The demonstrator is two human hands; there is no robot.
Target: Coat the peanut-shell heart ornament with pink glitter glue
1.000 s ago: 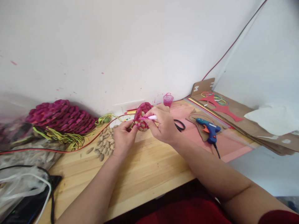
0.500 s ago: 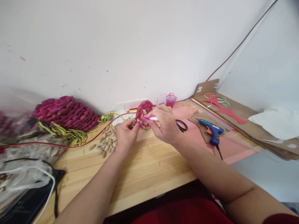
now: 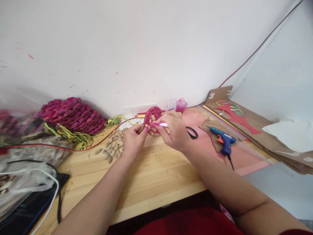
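The part-magenta round piece (image 3: 153,112) is held tilted above the worktop (image 3: 156,173), its lower left edge pinched in the left hand's (image 3: 134,138) closed grip — best kept steady. The right hand (image 3: 174,130), closed round a pale-handled tool (image 3: 163,124), should press lightly, clear of the cup (image 3: 181,106) behind.

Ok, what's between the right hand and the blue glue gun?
From the right hand to the gun, the head view shows a black loop, then pink sheet, then a brown piece.
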